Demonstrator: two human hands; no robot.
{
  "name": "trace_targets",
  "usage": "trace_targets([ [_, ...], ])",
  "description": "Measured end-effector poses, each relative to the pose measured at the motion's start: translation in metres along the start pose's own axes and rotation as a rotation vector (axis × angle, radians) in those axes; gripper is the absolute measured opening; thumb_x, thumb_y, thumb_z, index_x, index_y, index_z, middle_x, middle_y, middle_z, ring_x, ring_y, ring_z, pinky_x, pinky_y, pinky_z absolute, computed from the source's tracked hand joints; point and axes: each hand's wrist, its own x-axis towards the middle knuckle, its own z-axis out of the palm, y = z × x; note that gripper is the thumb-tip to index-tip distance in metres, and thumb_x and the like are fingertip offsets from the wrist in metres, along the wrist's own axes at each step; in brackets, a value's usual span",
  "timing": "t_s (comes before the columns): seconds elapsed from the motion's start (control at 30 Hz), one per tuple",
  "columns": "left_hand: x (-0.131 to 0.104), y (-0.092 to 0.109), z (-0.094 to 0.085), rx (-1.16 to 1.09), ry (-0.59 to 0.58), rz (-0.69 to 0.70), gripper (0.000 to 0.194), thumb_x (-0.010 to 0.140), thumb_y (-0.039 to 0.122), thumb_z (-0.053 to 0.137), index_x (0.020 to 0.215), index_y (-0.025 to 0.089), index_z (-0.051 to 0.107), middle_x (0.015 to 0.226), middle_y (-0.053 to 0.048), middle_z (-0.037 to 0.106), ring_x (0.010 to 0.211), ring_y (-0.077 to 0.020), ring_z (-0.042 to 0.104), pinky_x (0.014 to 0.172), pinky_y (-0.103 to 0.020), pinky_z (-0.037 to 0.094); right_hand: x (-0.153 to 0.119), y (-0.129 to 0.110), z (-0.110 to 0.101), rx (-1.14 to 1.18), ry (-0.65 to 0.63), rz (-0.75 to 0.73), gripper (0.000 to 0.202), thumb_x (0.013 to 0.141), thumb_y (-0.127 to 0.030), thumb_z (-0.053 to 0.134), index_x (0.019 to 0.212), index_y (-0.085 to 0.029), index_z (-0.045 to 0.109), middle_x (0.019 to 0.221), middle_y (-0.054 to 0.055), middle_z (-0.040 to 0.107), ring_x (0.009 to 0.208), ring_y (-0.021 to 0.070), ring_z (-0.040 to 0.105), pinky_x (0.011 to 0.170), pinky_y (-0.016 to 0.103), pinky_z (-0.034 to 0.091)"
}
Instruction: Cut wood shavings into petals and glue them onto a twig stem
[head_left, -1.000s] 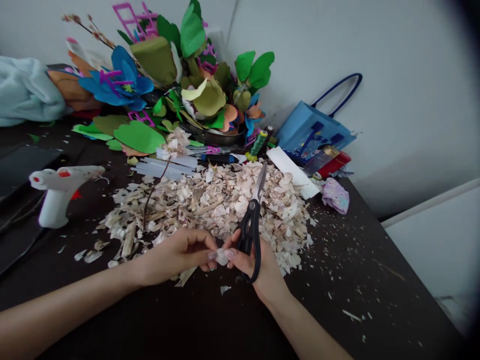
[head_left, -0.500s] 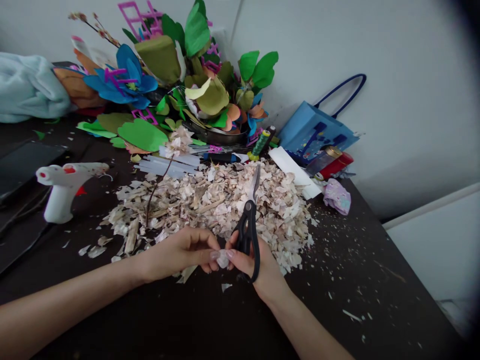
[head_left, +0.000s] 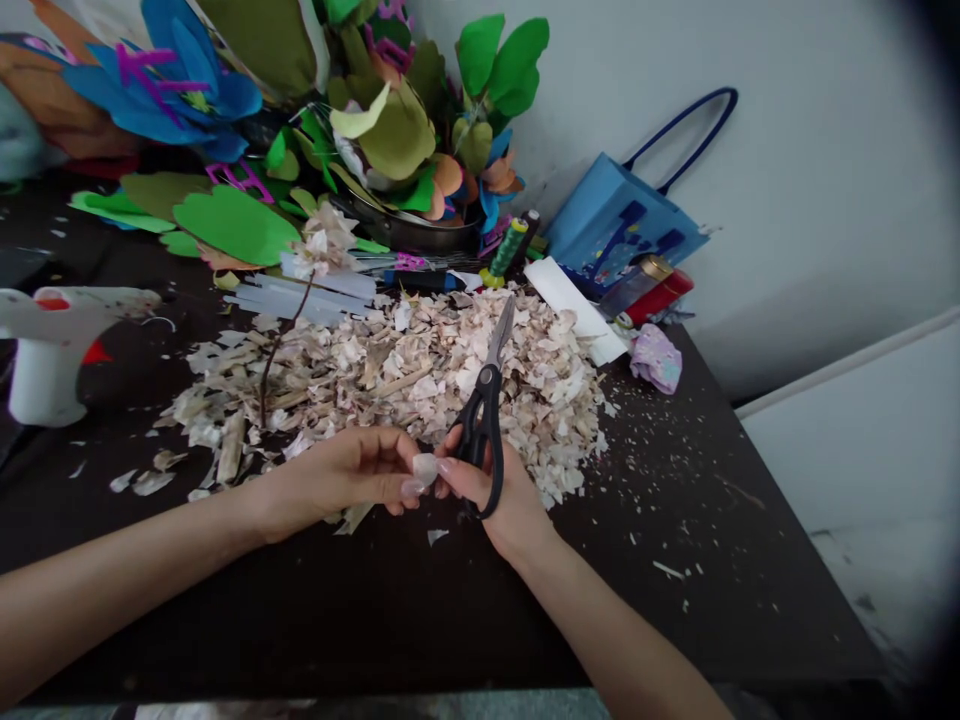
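Note:
A small pale petal-like piece [head_left: 424, 468] is pinched between the fingertips of my left hand [head_left: 360, 470]. My right hand [head_left: 502, 490] carries black-handled scissors [head_left: 490, 390] hooked over its fingers, blades closed and pointing away from me. The thumb and fingertip of that hand also touch the edge of the pale piece. Just beyond both hands spreads a heap of dry, pale petal scraps [head_left: 420, 350]. A dark twig [head_left: 281, 350] topped by a pale blossom [head_left: 326, 238] lies at the heap's left side.
A white glue gun [head_left: 49, 350] is at the left, near translucent glue sticks [head_left: 300, 297]. Colourful felt flowers [head_left: 397, 130] fill the back. A blue bag [head_left: 615, 220], a white strip [head_left: 574, 310] and a crumpled lilac cloth [head_left: 656, 358] are at the back right. Small scraps dot the dark table [head_left: 720, 560].
The view has shifted, so the table's things appear further left and higher. Both hands stay together at the pale piece, which has turned a little. The scissors remain in my right hand.

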Motion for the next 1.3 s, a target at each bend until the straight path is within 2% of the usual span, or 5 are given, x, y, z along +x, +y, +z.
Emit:
trace_targets([
  [0.2,0.000,0.000,-0.002,0.052,0.049,0.028,0.019,0.088,0.037,0.072,0.086,0.019,0.066,0.079,0.001,0.070,0.073,-0.0117,0.061,0.069,-0.024,0.048,-0.002,-0.006,0.002,-0.039,-0.059,0.033,0.037,0.066,-0.038,0.087,0.083,-0.020,0.060,0.074,-0.003,0.066,0.055,0.0109,0.059,0.056,0.026,0.051],
  [0.47,0.005,-0.004,-0.009,0.128,-0.129,-0.011,0.026,0.085,0.043,0.074,0.085,0.019,0.064,0.077,0.002,0.067,0.069,-0.0110,0.059,0.063,-0.022,0.047,-0.005,-0.013,0.003,-0.100,-0.082,0.073,0.037,0.063,-0.033,0.089,0.082,-0.021,0.059,0.074,-0.003,0.065,0.058,0.0110,0.057,0.059,0.027,0.050],
  [0.67,0.001,0.001,-0.009,0.145,-0.077,0.006,0.025,0.089,0.044,0.070,0.089,0.019,0.065,0.083,0.000,0.069,0.076,-0.0130,0.060,0.070,-0.024,0.049,-0.004,-0.011,0.002,-0.102,-0.089,0.072,0.035,0.064,-0.034,0.087,0.081,-0.020,0.059,0.073,-0.004,0.063,0.057,0.0104,0.058,0.059,0.026,0.047],
  [1.0,0.002,0.000,-0.007,0.264,-0.085,0.083,0.021,0.090,0.039,0.066,0.088,0.019,0.062,0.076,0.002,0.062,0.070,-0.0120,0.057,0.064,-0.023,0.044,-0.004,-0.010,0.002,-0.182,-0.076,0.024,0.032,0.067,-0.033,0.084,0.083,-0.021,0.059,0.075,-0.003,0.064,0.061,0.0123,0.056,0.061,0.028,0.047],
  [1.3,0.000,0.002,0.002,0.146,0.014,0.004,0.025,0.082,0.039,0.077,0.085,0.019,0.062,0.078,0.002,0.064,0.071,-0.0120,0.056,0.065,-0.023,0.043,-0.002,-0.007,0.005,-0.077,-0.020,0.012,0.037,0.067,-0.040,0.086,0.082,-0.021,0.058,0.071,-0.004,0.062,0.057,0.0106,0.056,0.058,0.026,0.048],
])
